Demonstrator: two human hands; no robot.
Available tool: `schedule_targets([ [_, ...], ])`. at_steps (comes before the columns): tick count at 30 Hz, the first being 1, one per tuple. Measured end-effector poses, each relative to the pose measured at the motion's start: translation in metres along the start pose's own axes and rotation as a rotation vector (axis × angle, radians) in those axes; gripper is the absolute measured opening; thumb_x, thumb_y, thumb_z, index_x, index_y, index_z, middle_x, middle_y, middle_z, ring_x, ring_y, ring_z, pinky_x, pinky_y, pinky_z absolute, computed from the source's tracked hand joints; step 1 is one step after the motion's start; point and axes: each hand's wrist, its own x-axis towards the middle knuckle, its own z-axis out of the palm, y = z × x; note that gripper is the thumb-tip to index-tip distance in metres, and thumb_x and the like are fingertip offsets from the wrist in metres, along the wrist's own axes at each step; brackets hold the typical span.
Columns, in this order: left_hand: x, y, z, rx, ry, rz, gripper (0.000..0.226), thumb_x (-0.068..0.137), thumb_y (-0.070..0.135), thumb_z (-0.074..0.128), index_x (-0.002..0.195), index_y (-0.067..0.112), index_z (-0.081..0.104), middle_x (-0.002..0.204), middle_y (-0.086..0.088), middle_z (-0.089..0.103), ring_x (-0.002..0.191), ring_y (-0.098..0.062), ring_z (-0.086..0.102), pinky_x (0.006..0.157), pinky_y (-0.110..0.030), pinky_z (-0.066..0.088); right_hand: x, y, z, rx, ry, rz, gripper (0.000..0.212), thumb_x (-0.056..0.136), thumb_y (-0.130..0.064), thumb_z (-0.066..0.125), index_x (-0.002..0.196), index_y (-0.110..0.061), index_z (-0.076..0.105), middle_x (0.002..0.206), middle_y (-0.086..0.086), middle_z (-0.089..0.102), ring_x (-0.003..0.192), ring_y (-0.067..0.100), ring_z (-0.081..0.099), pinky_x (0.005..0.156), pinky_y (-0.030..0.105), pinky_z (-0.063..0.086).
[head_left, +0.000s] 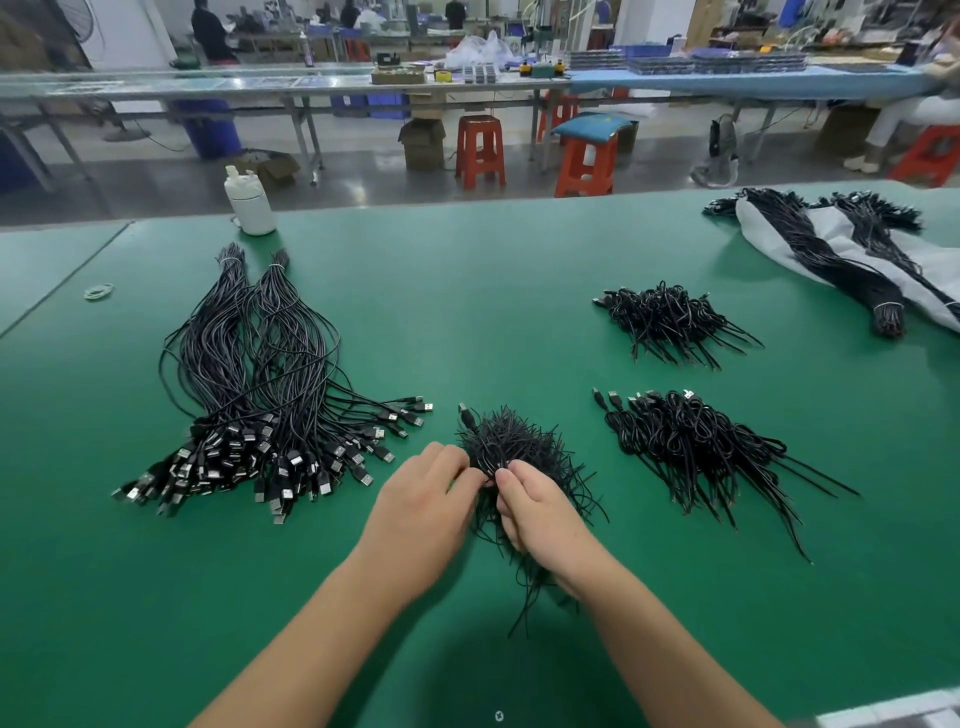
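The left hand (423, 499) and the right hand (540, 514) are both pinching one thin black USB cable (522, 592) between them. Right of them, heaps of coiled black cables (696, 441) are lying finished. Left of them, a big bundle of straight black USB cables (260, 389) is waiting, so probably much work is remaining.

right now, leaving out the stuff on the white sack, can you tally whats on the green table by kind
long tied cable bundles: 2
heaps of short coiled cables: 2
heap of thin black strands, pinched by the left hand and the right hand: 1
white bottle: 1
clump of rubber bands: 1
total: 7
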Motion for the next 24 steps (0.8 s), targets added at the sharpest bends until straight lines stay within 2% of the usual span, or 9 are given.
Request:
schedule_targets([
  [2,0.001,-0.005,-0.004,0.022,0.027,0.100,0.010,0.090,0.003,0.059,0.089,0.007,0.067,0.100,-0.010,0.062,0.099,-0.030,0.059,0.079,-0.039,0.050,-0.002,-0.006,-0.001,0.039,-0.044,0.020,0.031,0.107,-0.026,0.040,0.077,-0.019,0.043,0.060,-0.007,0.037,0.048,0.009,0.031,0.044,0.023,0.025],
  [4,0.003,-0.007,-0.008,-0.004,0.007,0.189,0.032,0.098,0.002,0.036,0.096,0.006,0.068,0.114,-0.012,0.063,0.123,-0.030,0.055,0.099,-0.038,0.045,-0.003,-0.011,-0.002,0.052,-0.114,0.050,0.031,0.107,-0.026,0.038,0.078,-0.019,0.042,0.060,-0.007,0.035,0.049,0.010,0.027,0.046,0.025,0.020],
  [6,0.006,-0.007,-0.011,-0.050,-0.063,0.243,0.039,0.091,-0.003,0.031,0.102,0.006,0.068,0.121,-0.011,0.065,0.126,-0.026,0.055,0.107,-0.037,0.042,-0.005,-0.016,-0.002,0.034,-0.168,0.077,0.030,0.107,-0.027,0.036,0.079,-0.019,0.042,0.060,-0.006,0.035,0.050,0.010,0.026,0.048,0.027,0.020],
  [10,0.009,-0.009,-0.013,-0.127,-0.151,0.159,0.034,0.068,-0.010,0.056,0.093,0.010,0.067,0.107,-0.003,0.069,0.094,-0.022,0.060,0.086,-0.036,0.049,-0.007,-0.019,0.000,-0.045,-0.201,0.070,0.035,0.107,-0.029,0.035,0.075,-0.020,0.045,0.055,-0.010,0.040,0.049,0.010,0.029,0.049,0.027,0.023],
  [12,0.009,-0.005,-0.012,-0.243,-0.147,-0.028,0.021,0.077,-0.006,0.064,0.089,0.011,0.064,0.094,0.001,0.065,0.084,-0.020,0.057,0.076,-0.036,0.048,-0.007,-0.018,0.003,-0.051,-0.177,0.050,0.035,0.107,-0.027,0.035,0.076,-0.020,0.048,0.056,-0.011,0.042,0.050,0.009,0.033,0.050,0.027,0.027],
  [14,0.012,0.002,-0.013,-0.389,-0.092,-0.254,0.012,0.088,0.003,0.057,0.089,0.014,0.062,0.087,0.006,0.060,0.082,-0.011,0.052,0.076,-0.029,0.044,-0.006,-0.017,0.006,-0.079,-0.122,0.005,0.033,0.108,-0.023,0.034,0.080,-0.020,0.051,0.062,-0.008,0.044,0.055,0.010,0.037,0.052,0.025,0.032],
  [19,0.022,0.008,-0.015,-0.516,-0.107,-0.640,0.020,0.092,0.009,0.063,0.081,0.026,0.063,0.074,0.018,0.063,0.076,0.007,0.055,0.069,-0.004,0.035,-0.009,-0.013,0.005,-0.401,-0.026,-0.208,0.029,0.107,-0.031,0.035,0.086,-0.022,0.053,0.081,-0.008,0.058,0.076,0.013,0.053,0.075,0.036,0.044],
  [21,0.022,0.006,-0.016,-0.548,-0.184,-0.732,0.024,0.091,0.014,0.064,0.075,0.031,0.061,0.070,0.017,0.064,0.074,0.008,0.055,0.065,-0.004,0.036,-0.011,-0.011,0.003,-0.602,-0.026,-0.285,0.028,0.106,-0.037,0.035,0.088,-0.020,0.047,0.083,-0.004,0.056,0.079,0.019,0.054,0.075,0.041,0.045],
  [24,0.021,0.002,-0.016,-0.581,-0.308,-0.831,0.023,0.090,0.018,0.066,0.070,0.031,0.063,0.068,0.006,0.066,0.058,-0.002,0.051,0.057,-0.015,0.037,-0.014,-0.011,-0.001,-0.780,0.002,-0.420,0.023,0.105,-0.037,0.042,0.087,-0.022,0.046,0.081,-0.008,0.049,0.077,0.025,0.054,0.071,0.041,0.043],
])
